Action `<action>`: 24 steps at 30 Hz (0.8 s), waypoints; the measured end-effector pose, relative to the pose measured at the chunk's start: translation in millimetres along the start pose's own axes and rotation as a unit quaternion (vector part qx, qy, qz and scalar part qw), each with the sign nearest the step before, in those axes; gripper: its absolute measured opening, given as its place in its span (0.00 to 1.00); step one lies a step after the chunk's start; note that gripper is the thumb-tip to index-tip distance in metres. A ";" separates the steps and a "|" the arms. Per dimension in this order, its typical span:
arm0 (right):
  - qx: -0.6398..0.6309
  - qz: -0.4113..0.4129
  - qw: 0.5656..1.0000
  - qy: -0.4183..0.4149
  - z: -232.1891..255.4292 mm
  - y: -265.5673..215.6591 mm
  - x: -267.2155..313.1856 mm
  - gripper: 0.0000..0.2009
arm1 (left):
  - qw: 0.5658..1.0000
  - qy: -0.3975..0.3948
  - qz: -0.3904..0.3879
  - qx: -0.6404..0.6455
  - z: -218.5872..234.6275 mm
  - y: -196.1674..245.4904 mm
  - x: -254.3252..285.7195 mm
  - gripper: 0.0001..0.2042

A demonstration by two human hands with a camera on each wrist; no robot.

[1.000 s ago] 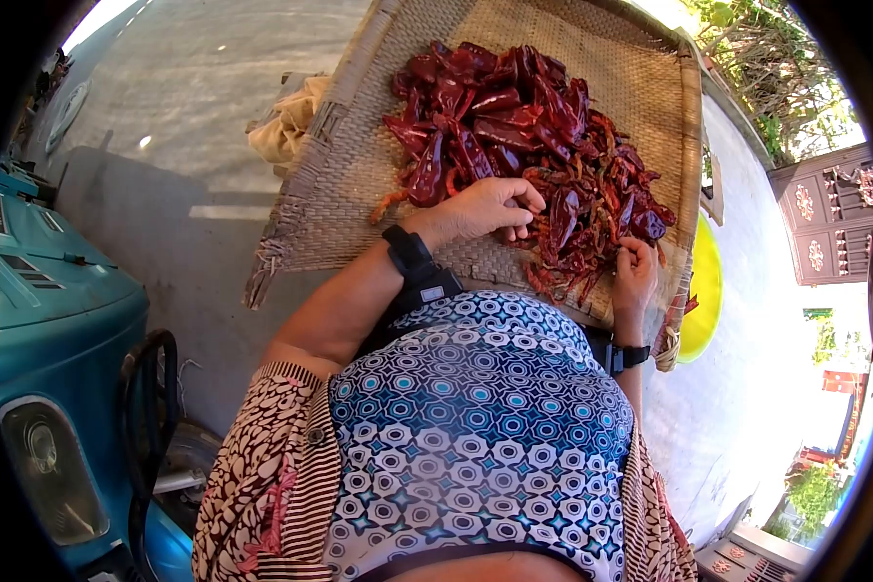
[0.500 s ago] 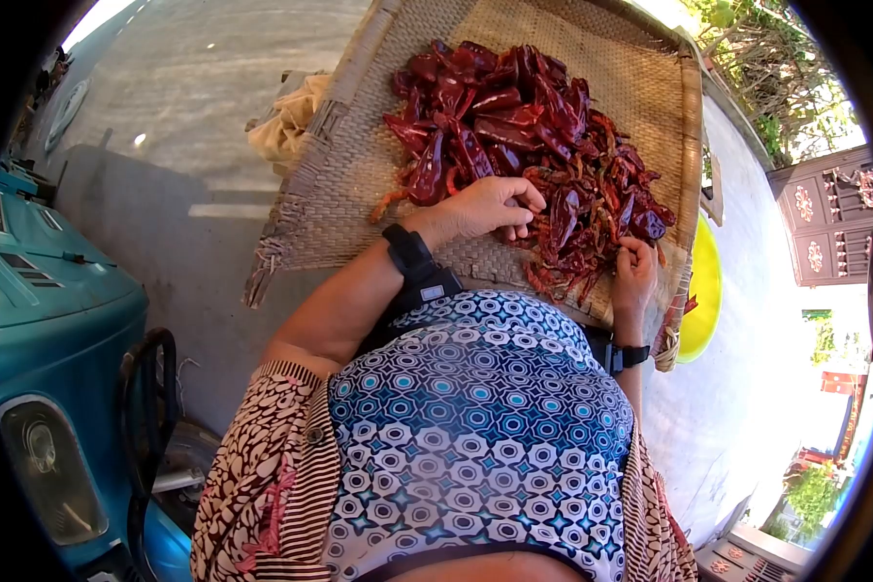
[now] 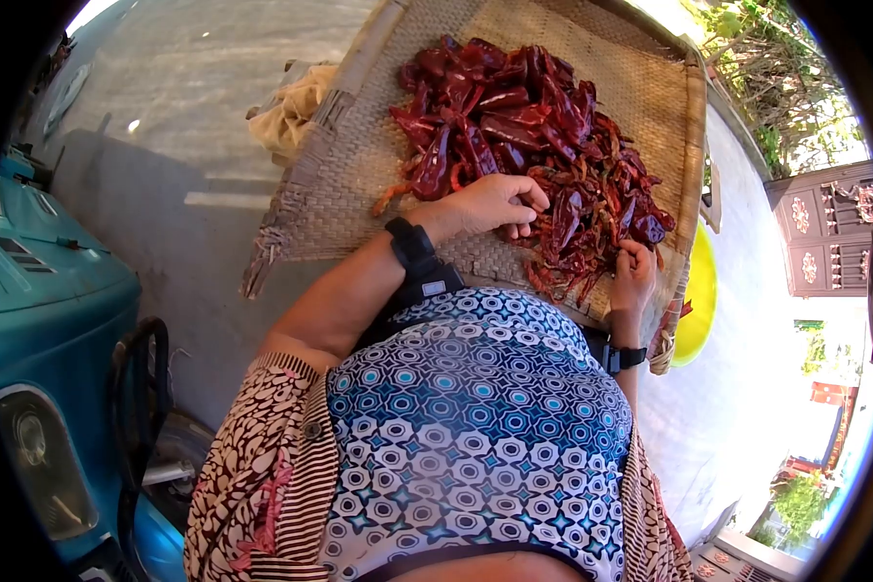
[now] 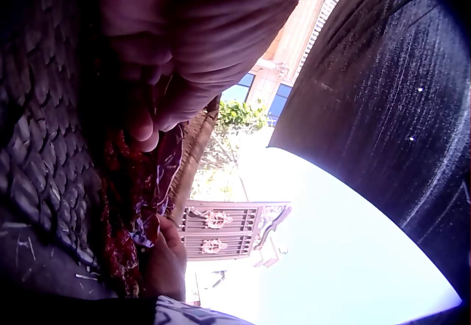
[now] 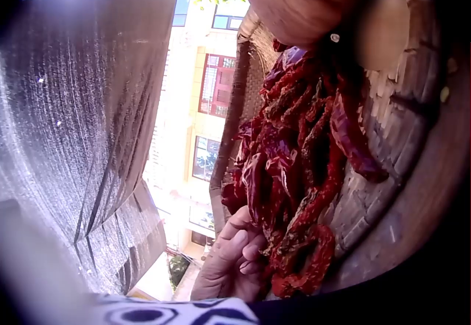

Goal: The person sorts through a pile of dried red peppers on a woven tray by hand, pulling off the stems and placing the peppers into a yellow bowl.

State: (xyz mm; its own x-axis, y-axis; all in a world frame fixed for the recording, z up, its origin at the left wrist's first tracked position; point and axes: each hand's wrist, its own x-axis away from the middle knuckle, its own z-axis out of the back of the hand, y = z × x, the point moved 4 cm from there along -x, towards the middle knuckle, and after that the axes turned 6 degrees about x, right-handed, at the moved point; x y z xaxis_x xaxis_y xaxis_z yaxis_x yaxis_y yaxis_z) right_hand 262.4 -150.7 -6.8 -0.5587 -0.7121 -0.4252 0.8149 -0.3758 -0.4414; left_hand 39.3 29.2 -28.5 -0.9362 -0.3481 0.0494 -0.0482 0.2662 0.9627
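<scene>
Red chili peppers [image 3: 514, 107] lie heaped on a woven tray [image 3: 359, 204], glossy and plump toward the back, shrivelled and dry toward the near right. My left hand [image 3: 500, 205] is at the heap's near edge, fingers curled in and pinching a chili pepper. Low at the heap's right side, my right hand [image 3: 633, 276] pinches a dried chili pepper between thumb and forefinger. In the right wrist view, twisted dried peppers [image 5: 316, 193] hang between the two hands. The left wrist view shows my left fingertips [image 4: 146, 135] against dark red pepper skin, mostly in shadow.
A yellow basin [image 3: 695, 301] stands to the right, beyond the tray's rim. Beige cloth [image 3: 296, 112] is bunched at the left edge. A teal vehicle [image 3: 53, 291] with a black bar [image 3: 131, 407] is on the left, and a brown gate [image 3: 829, 223] stands far right.
The head view has shifted slightly. Both hands keep nearly the same place and pose at the peppers, and the heap looks unchanged.
</scene>
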 end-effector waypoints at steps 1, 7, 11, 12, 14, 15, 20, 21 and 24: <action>0.002 0.003 1.000 0.000 -0.1 0.3 -0.1 0.07 | 1.000 0.001 0.000 0.001 0.3 -0.6 -0.6 0.14; 0.008 0.017 1.000 0.005 -1.8 4.4 -1.1 0.06 | 1.000 -0.002 -0.001 0.010 2.1 -3.7 -2.1 0.15; 0.011 -0.001 1.000 -0.001 -1.5 4.2 -1.5 0.06 | 1.000 -0.006 -0.001 0.006 2.4 -4.5 -2.8 0.15; 0.011 -0.002 1.000 -0.001 -2.3 5.4 -1.5 0.06 | 1.000 -0.006 -0.003 0.009 2.4 -5.0 -3.1 0.15; 0.005 -0.010 1.000 -0.002 -3.1 6.5 -1.2 0.06 | 1.000 -0.007 -0.003 0.009 3.0 -6.4 -3.4 0.15; 0.001 -0.014 1.000 -0.002 -3.5 7.1 -0.9 0.06 | 1.000 -0.007 0.001 0.007 2.8 -5.4 -2.7 0.15; -0.019 -0.030 0.999 -0.003 -3.7 2.8 1.3 0.06 | 1.000 -0.008 -0.005 0.000 2.6 -4.6 -2.0 0.15; -0.020 -0.029 0.999 0.000 -3.4 1.2 1.6 0.06 | 1.000 -0.010 -0.008 -0.004 2.7 -4.8 -2.5 0.15; -0.012 -0.022 1.000 -0.002 -3.9 4.0 0.4 0.06 | 1.000 -0.012 -0.001 -0.004 2.6 -4.2 -2.7 0.15</action>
State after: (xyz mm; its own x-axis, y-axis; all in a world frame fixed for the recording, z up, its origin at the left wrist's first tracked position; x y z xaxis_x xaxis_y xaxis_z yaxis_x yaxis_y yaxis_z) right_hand 264.8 -150.2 -11.9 -0.5924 -0.6984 -0.4017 0.7860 -0.3914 -0.4785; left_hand 41.1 31.4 -33.4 -0.9440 -0.3272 0.0417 -0.0469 0.2583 0.9649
